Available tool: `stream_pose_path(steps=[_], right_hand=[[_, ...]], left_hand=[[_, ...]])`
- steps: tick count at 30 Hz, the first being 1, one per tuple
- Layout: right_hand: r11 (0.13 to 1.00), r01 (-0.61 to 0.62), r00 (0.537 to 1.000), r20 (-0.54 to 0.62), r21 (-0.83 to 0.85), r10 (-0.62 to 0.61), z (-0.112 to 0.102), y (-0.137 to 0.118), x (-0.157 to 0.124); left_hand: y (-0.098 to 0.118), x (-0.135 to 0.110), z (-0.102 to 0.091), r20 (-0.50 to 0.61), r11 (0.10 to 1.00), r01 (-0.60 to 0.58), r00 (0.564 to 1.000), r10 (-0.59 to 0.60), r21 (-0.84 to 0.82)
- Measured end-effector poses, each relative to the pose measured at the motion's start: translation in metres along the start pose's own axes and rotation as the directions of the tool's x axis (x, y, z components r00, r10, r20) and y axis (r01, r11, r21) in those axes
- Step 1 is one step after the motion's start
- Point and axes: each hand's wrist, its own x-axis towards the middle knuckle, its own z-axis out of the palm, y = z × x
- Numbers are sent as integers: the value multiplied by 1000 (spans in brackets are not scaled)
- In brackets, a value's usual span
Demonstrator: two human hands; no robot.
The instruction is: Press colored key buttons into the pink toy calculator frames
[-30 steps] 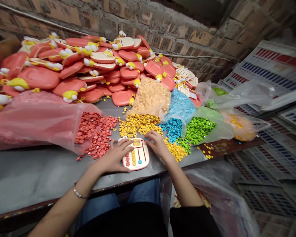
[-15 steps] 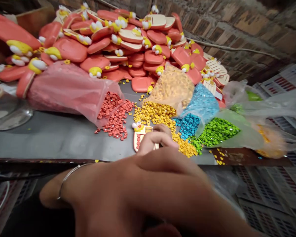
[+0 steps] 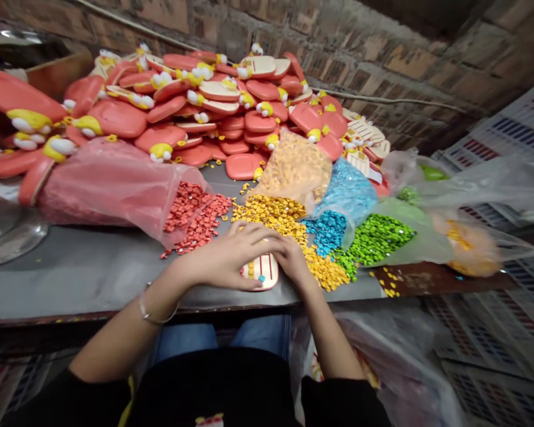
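Observation:
A cream board with a red edge and long slots (image 3: 269, 270) lies flat near the table's front edge. Small red and yellow pieces sit in its left part, and one small blue piece (image 3: 261, 277) is beside my left thumb. My left hand (image 3: 225, 254), with a silver bracelet on the wrist, reaches across the board, thumb and fingers apart. Close against the board's right side is my right hand (image 3: 292, 258); its fingertips are hidden behind my left fingers. The board's upper part is covered by my hands.
Loose red pieces (image 3: 191, 213), yellow pieces (image 3: 271, 207), blue pieces (image 3: 327, 231) and green pieces (image 3: 380, 237) spill from plastic bags around the board. Behind them rises a pile of red-backed boards with yellow and white heads (image 3: 231, 124), against a brick wall (image 3: 360, 59).
A large hand close to the camera has gone from there. My left hand now reaches over the board, whose duck-like head was showing before. The camera's view has shifted and now shows both arms.

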Motion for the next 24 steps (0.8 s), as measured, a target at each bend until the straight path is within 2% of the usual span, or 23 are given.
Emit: stream_pose_path(steps=[2, 4, 6, 9, 11, 14, 15, 16, 18, 20, 21, 22, 24], right_hand=[[1000, 4, 1000, -8, 4, -4, -3, -5, -3], [1000, 4, 1000, 11, 16, -4, -2, -9, -5], [1000, 6, 1000, 13, 26, -6, 4, -14, -4], [999, 32, 999, -1, 30, -32, 14, -21, -3], [995, 68, 996, 44, 66, -71, 14, -26, -4], [970, 124, 967, 194, 211, -166, -3, -26, -15], [962, 115, 963, 210, 247, -169, -12, -22, -20], [964, 86, 974, 181, 252, -135, -23, -16, -24], [986, -23, 999, -19, 166, 26, -45, 4, -30], [984, -178, 947, -274, -6, 169, -64, 33, -30], [963, -248, 923, -326, -103, 203, -70, 47, -27], [937, -295, 917, -330, -186, 223, -74, 60, -24], [900, -323, 933, -260, -293, 250, -76, 81, -19]], left_hand=[[-36, 12, 27, 99, 978, 155, 981, -169, 136], [-59, 12, 54, 194, 976, 156, 963, -185, 155], [-71, 7, 73, 185, 979, 138, 969, -165, 152], [-75, 0, 81, 152, 979, 144, 974, -165, 144], [-76, -2, 81, 152, 979, 144, 974, -166, 146], [-80, -1, 80, 167, 981, 137, 973, -159, 139], [-81, -1, 80, 170, 982, 130, 974, -152, 134], [-82, -1, 81, 172, 984, 123, 974, -145, 130], [-82, 0, 82, 175, 985, 116, 975, -137, 125], [-82, 0, 82, 182, 985, 116, 974, -138, 125], [-82, 0, 82, 185, 985, 117, 973, -139, 125], [-82, 1, 82, 188, 985, 119, 972, -141, 123], [-81, 2, 81, 189, 986, 119, 972, -140, 117]])
